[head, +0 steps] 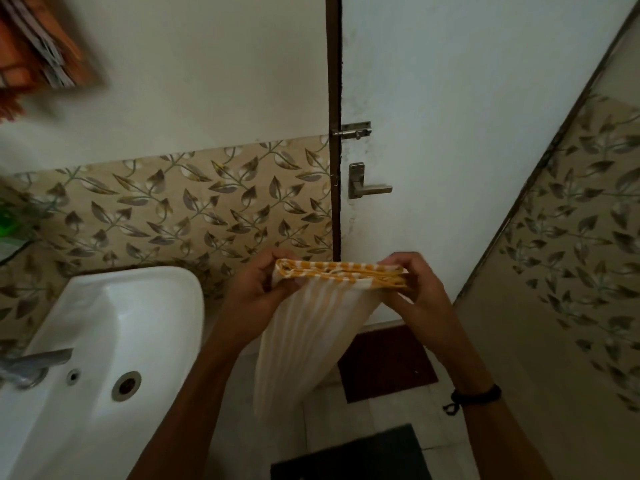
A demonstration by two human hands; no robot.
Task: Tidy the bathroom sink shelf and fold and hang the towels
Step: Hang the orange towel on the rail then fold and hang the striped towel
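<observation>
Quick headcount: two hands, the left hand (256, 282) and the right hand (412, 282). One towel (311, 334) (white, with a yellowish striped edge). One sink (104, 306), and on it one tap (34, 362), one drain (126, 385) and one little overflow hole (73, 376). One door (467, 133), with one sliding bolt (353, 130) and one lever handle (367, 185). Floor mats: two, a reddish mat (388, 362) and a dark mat (353, 455). One black wristband (476, 396). One orange striped cloth (41, 46) in the top left corner, too blurry to say more. One green blob (8, 220) at the left edge, can't tell what it is.
</observation>
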